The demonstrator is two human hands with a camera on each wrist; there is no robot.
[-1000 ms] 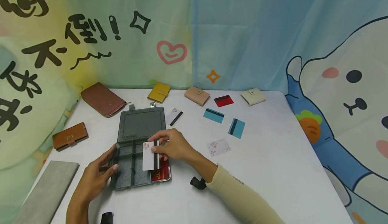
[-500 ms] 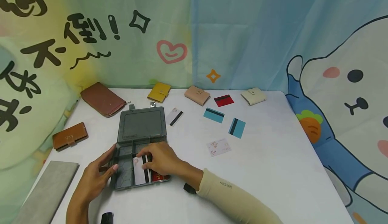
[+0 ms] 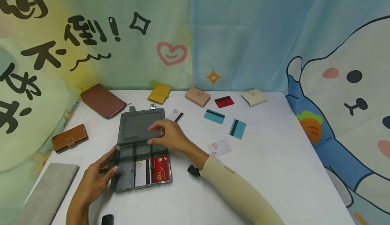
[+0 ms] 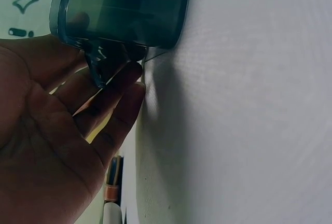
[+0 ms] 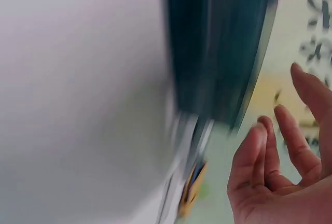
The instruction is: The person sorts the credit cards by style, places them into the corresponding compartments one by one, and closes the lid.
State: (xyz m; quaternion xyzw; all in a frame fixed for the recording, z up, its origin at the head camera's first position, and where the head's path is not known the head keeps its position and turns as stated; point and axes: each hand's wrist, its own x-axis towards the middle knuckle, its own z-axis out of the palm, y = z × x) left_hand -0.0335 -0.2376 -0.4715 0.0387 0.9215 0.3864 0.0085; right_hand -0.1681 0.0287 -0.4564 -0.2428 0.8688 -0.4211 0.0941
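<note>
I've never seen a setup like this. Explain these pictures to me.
No machine here: the grip is a person's bare left hand and bare right hand. The wide picture comes from a camera on the head; the two close ones come from wrist cameras. On the white table lie flat, rectangular cards in several colours, folded leather-look wallets, and an open, translucent grey plastic box. Its compartments hold a white card with a black stripe and a red card marked VIP. The left hand touches the box's side; the right hand hovers over it, holding nothing.
</note>
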